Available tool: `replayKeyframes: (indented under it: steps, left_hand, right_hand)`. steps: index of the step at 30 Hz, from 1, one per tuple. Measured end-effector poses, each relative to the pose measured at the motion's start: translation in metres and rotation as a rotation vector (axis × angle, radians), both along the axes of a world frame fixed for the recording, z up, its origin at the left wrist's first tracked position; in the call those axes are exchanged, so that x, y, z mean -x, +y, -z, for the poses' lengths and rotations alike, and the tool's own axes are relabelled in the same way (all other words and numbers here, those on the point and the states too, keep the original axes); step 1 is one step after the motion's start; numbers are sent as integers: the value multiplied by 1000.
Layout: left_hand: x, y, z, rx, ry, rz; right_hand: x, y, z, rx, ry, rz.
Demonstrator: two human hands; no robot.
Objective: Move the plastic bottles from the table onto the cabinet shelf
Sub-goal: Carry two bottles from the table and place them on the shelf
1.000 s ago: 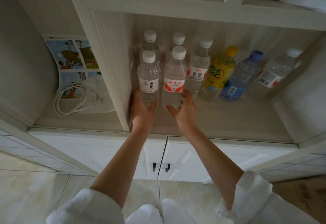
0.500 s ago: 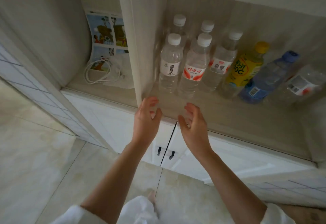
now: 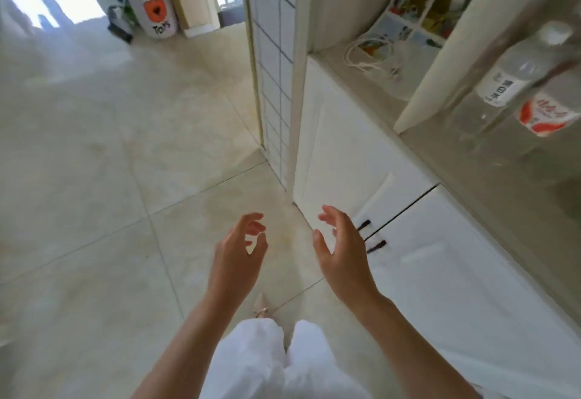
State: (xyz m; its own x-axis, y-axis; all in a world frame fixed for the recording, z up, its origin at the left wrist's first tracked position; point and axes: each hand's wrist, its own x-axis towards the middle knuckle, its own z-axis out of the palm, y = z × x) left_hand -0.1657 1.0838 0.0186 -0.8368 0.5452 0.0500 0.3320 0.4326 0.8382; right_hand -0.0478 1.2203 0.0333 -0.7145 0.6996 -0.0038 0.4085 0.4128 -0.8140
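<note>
Both the left hand (image 3: pixel 239 254) and right hand (image 3: pixel 342 247) are hanging released, fingers loosely curled, grasping nothing. Two plastic bottles (image 3: pixel 515 84) are standing on the cabinet shelf (image 3: pixel 465 159) at two o'clock: clear, smooth, cylindrical, paper-labelled; likely light and slippery, so mid-body holds are advisable.

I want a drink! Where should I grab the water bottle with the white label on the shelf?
Probably grab the bottle with the white label around its middle, at the label, reaching in from the open front of the shelf. It stands close beside the red-label bottle, with the divider panel on the other side, so the front looks freest.
</note>
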Motion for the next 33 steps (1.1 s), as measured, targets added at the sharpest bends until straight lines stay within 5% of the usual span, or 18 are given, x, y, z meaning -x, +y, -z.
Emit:
replayKeyframes:
  steps: [13,24,33]
  left_hand:
    - [-31,-269,13,201,-49,-550]
    - [-91,-534,22,268,-200,-1062]
    - [-129,-641,36,196,-351,-1421]
  right_hand:
    - [81,-213,17,-82,-106,-742]
    - [124,-492,29,-63,-127,-1238]
    - [147,-646,41,-91,-171,-1581]
